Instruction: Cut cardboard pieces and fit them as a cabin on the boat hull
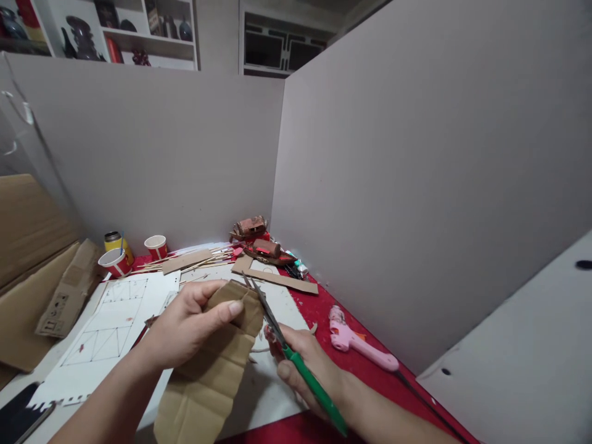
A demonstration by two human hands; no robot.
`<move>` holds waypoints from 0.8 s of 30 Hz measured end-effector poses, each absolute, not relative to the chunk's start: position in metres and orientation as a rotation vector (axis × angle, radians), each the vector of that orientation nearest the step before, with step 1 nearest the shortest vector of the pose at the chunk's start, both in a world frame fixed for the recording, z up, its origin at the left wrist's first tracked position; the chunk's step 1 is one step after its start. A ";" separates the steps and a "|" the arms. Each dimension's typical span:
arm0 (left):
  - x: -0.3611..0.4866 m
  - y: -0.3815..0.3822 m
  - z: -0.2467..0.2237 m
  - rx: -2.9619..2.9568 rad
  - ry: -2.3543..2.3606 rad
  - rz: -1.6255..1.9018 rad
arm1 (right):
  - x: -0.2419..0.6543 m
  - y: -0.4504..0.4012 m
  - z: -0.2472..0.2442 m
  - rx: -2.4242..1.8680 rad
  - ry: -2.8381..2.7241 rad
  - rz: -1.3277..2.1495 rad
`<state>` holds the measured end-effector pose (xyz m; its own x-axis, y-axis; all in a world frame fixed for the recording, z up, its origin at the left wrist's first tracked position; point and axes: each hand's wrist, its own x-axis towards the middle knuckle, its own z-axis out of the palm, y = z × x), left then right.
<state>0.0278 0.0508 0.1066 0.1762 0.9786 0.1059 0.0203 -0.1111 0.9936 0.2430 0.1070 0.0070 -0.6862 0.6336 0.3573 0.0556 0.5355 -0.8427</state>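
A creased piece of brown cardboard (210,376) is gripped near its upper end by my left hand (198,317), with the thumb on its face. My right hand (309,367) is closed around green-handled scissors (308,379). The scissor blades point up and to the left, lying at the cardboard's upper right edge with the tips a little apart. Whether the edge sits between the blades I cannot tell. White paper lies under both hands, and some of the right fingers are hidden behind the scissors.
To the right lies a pink glue gun (363,345) on red cloth. Behind are an L-shaped cardboard strip (282,280), thin sticks (203,265), model boats (268,250) and paper cups (115,263). Left are a drawing sheet (99,333) and cardboard boxes (32,265). Grey panels (416,185) enclose the table.
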 end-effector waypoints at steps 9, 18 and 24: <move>0.032 0.056 0.104 1.226 0.968 1.032 | 0.239 0.109 -0.005 -0.551 -1.780 1.318; 0.043 0.068 0.079 1.333 0.963 0.580 | 0.241 0.102 0.012 -0.596 -1.633 1.734; 0.022 0.088 0.078 1.204 1.038 1.008 | 0.246 0.110 0.012 -0.649 -1.482 1.446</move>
